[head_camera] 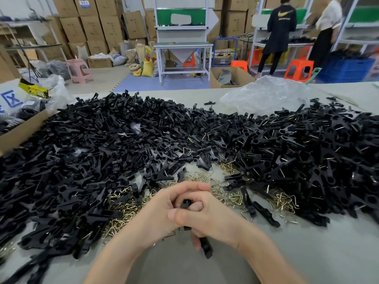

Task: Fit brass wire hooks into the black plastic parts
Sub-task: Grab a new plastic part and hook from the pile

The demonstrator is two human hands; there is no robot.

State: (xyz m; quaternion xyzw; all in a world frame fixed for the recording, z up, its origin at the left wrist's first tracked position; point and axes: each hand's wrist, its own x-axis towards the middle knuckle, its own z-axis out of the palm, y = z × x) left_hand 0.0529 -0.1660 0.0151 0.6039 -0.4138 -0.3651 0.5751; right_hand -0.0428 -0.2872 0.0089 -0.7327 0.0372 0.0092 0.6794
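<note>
My left hand [162, 210] and my right hand [213, 216] are pressed together at the near middle of the table, both closed around one black plastic part [206, 245]. Its tip shows between my fingers and its tail sticks out below my right hand. Whether a hook is in it is hidden by my fingers. A big heap of black plastic parts [98, 144] spreads across the table's left and middle. A second heap [307, 152], many with wire fitted, lies to the right. Loose brass wire hooks [205, 177] are scattered just beyond my hands.
An open cardboard box [24, 128] with bagged goods stands at the far left. A crumpled clear plastic bag [264, 95] lies at the back right. Bare grey table [307, 253] lies near me. Beyond the table are stools, benches, stacked cartons and two people [281, 33] standing.
</note>
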